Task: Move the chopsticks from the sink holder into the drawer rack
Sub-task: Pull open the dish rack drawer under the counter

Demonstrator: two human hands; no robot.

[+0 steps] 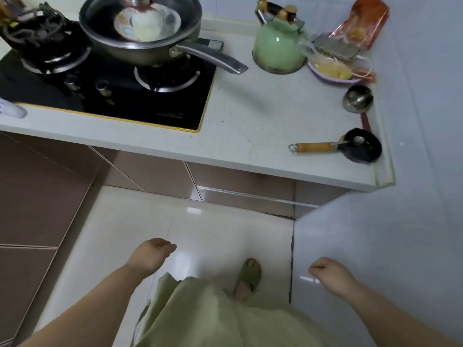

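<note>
No chopsticks, sink holder or drawer rack show in the head view. My left hand (152,254) hangs low over the white floor tiles, fingers loosely extended and holding nothing. My right hand (330,272) hangs at the lower right near the wall, its fingers curled in with nothing visible in them. Brown cabinet fronts (155,171) with drawer lines run under the white counter (250,121); all look closed.
A black gas hob (112,96) carries a grey pan (142,28) with a bowl inside. A green kettle (279,43), a plate of food (333,70), a metal cup (357,97) and a small black pan (360,146) sit near the counter's right corner. The white wall (413,171) closes the right side.
</note>
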